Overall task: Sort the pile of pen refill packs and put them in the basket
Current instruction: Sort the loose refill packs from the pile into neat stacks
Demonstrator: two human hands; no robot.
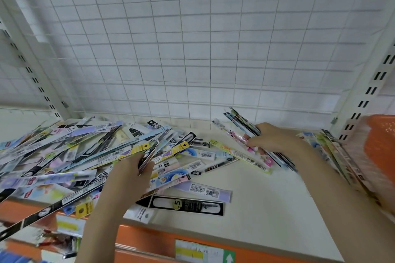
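Across the white shelf's left half sprawls the pile of long, colourful plastic refill packs (89, 156). Left hand (130, 175) pinches one pack; right hand (275, 141) grips a sorted bundle (241, 126). Keep edges aligned before reaching the orange mesh basket (380, 141) at the right edge.

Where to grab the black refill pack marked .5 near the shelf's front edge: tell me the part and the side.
Take the black .5 pack by its right short end, coming from the right. It lies flat, alone on bare shelf there, while its left end tucks under other packs beside the left hand. Being thin and flat, it probably needs an edge lifted first, then a pinch.
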